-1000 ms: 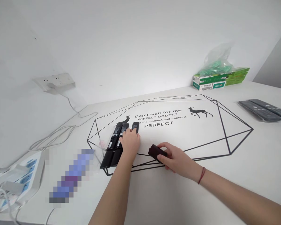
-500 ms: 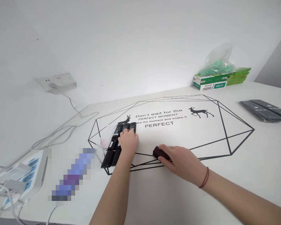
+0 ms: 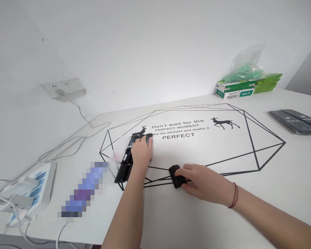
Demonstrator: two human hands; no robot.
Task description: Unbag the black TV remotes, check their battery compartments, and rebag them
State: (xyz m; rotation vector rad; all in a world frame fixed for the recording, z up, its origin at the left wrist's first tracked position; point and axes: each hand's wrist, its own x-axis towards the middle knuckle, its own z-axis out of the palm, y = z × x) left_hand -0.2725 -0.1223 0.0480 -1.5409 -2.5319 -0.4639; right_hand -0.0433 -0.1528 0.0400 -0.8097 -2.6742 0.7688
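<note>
Several black remote controls [image 3: 122, 172] lie side by side, backs up, on the left of the white table. An uncovered battery hollow shows in the leftmost one. Over the rightmost remotes rests my left hand [image 3: 142, 150], fingers curled and closed about their upper part; it hides much of them. To the right, just above the table, my right hand [image 3: 200, 180] pinches a small black battery cover [image 3: 176, 176] between thumb and fingers. The cover's broad face is turned toward me.
A phone-like blurred object [image 3: 85, 190] and a white power strip [image 3: 43, 193] with cables lie at left. Further dark remotes in clear wrap [image 3: 294, 121] are at far right. Green boxes [image 3: 235, 90] with a plastic bag [image 3: 246, 67] on top stand against the wall.
My right hand has turned the battery cover so its broad face shows. My left hand's fingers have shifted slightly on the remotes. The view has moved a little.
</note>
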